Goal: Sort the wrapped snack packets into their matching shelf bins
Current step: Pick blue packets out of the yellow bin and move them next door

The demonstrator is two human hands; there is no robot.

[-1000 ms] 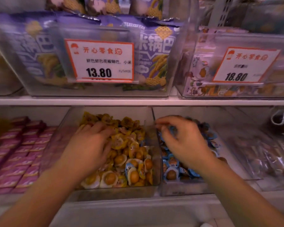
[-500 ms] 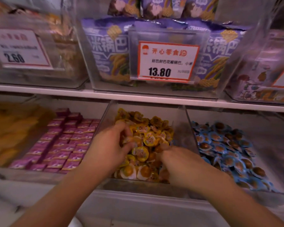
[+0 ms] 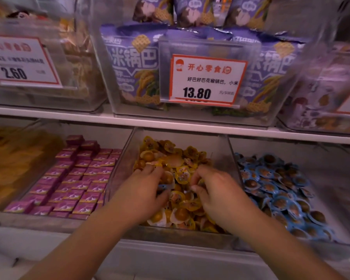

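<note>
While both hands (image 3: 182, 190) dig curled among yellow packets (image 3: 180, 215), grip unclear, blue packet (image 3: 163, 186) between fingers

The left hand (image 3: 143, 190) is covering the heap of yellow round-wrapped snack packets (image 3: 178, 178) beneath its fingers (image 3: 150, 172), and a small blue-edged packet (image 3: 164, 186) is peeking out beside them, mostly hidden. Whether the right hand's (image 3: 218, 190) curled fingers (image 3: 198, 178) are pinching anything is staying unclear. The white price tag marked 2.60 (image 3: 20, 61), far up-left, is blurring.
</note>
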